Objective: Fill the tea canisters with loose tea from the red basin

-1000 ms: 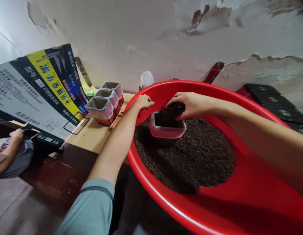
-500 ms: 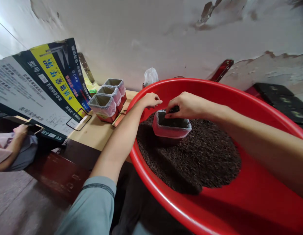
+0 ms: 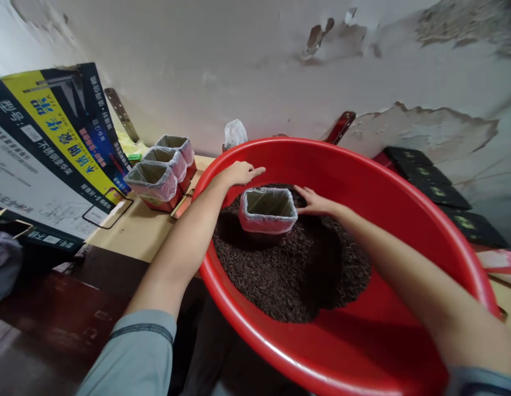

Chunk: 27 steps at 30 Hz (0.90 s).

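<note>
A rectangular box [image 3: 268, 224] lined with a clear plastic bag stands upright in a red basin [image 3: 362, 159], on a heap of dark loose flakes that look like tea leaves [image 3: 263, 275]. Over the basin's far left, my left hand [image 3: 241, 172] is empty, with a finger stretched out behind the box. My right hand [image 3: 314, 201] is just right of the box, fingers apart and low over the flakes. Whether its fingertips touch the box or the flakes, I cannot tell. The bag's edges are folded over the box's rim.
Left of the basin, three similar lined boxes [image 3: 160, 170] stand in a row on a wooden table [image 3: 127, 234]. A large printed carton [image 3: 53, 148] leans behind them. Dark packs [image 3: 428, 176] lie at the right by the wall. Part of another person holding a phone [image 3: 18, 226] shows far left.
My right hand has left the inside of the box, where it held something dark, and moved down to its right side, fingers spread. The view has shifted rightward.
</note>
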Each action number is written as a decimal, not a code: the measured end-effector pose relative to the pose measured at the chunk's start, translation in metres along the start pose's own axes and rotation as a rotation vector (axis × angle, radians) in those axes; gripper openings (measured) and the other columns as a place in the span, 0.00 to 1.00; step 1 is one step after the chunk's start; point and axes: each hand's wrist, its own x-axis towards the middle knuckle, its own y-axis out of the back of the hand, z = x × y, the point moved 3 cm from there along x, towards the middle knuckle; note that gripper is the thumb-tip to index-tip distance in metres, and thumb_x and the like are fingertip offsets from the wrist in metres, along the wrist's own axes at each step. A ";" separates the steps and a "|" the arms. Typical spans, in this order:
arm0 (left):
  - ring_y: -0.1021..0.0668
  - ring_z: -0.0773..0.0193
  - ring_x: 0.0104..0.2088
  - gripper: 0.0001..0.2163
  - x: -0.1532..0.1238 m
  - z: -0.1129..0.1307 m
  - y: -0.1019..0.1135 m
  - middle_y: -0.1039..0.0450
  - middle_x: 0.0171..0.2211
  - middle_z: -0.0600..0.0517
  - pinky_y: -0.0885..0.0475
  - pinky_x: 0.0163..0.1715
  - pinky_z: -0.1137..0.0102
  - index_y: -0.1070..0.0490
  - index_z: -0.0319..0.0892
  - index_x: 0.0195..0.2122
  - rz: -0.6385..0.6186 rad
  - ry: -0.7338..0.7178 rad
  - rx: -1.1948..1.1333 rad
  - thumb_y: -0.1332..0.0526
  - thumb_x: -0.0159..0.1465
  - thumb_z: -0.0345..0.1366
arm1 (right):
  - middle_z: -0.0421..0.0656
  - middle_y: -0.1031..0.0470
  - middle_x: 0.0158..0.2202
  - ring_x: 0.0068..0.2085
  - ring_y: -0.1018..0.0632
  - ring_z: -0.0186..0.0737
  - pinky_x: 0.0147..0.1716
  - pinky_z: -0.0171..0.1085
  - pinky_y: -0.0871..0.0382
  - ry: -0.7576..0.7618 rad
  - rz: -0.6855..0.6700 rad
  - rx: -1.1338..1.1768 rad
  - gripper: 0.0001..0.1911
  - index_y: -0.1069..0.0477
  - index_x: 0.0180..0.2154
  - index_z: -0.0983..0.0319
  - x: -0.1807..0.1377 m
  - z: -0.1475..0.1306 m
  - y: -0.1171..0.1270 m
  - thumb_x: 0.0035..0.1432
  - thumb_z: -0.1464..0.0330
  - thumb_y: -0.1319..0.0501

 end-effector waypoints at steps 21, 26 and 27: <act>0.18 0.43 0.30 0.04 -0.043 0.037 -0.030 0.26 0.18 0.42 0.23 0.36 0.57 0.19 0.36 0.27 -0.457 0.193 0.023 0.35 0.52 0.28 | 0.50 0.25 0.53 0.51 0.23 0.50 0.53 0.43 0.29 0.030 0.169 -0.086 0.29 0.28 0.56 0.58 -0.050 -0.038 -0.011 0.50 0.67 0.31; 0.17 0.44 0.45 0.23 -0.039 0.041 -0.024 0.17 0.41 0.37 0.23 0.45 0.62 0.19 0.36 0.49 -0.280 0.007 -0.021 0.30 0.51 0.30 | 0.43 0.21 0.43 0.45 0.21 0.48 0.51 0.47 0.27 0.029 0.360 0.294 0.25 0.26 0.47 0.58 -0.055 -0.028 0.020 0.42 0.65 0.32; 0.18 0.48 0.48 0.28 -0.035 0.043 -0.026 0.18 0.48 0.39 0.24 0.48 0.66 0.21 0.38 0.55 -0.202 -0.046 -0.079 0.31 0.50 0.27 | 0.42 0.22 0.41 0.44 0.21 0.48 0.49 0.48 0.25 0.040 0.418 0.384 0.25 0.27 0.46 0.57 -0.058 -0.031 0.030 0.41 0.65 0.32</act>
